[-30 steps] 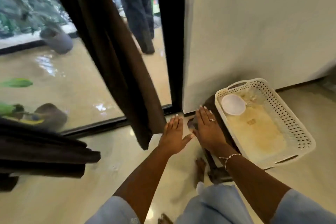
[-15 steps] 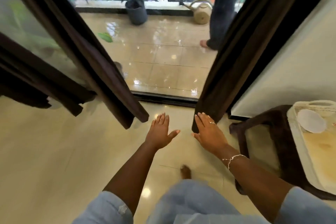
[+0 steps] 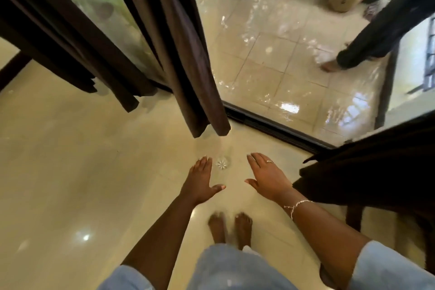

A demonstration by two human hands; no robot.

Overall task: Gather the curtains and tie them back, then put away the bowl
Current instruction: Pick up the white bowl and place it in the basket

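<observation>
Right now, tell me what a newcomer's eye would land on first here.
Two open, empty hands, the left hand and the right hand, spread over the glossy floor at centre. Just above them hangs the dark brown curtain, loose and untied. Beyond the glass, another person's leg stands on the wet tiles, upper right.

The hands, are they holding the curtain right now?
No, the left hand and right hand are both open and empty above the floor, apart from the hanging brown curtain.

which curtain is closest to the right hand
The dark curtain bunched at the right edge, just beside the right hand. The brown middle curtain and left curtain hang farther off.
</observation>
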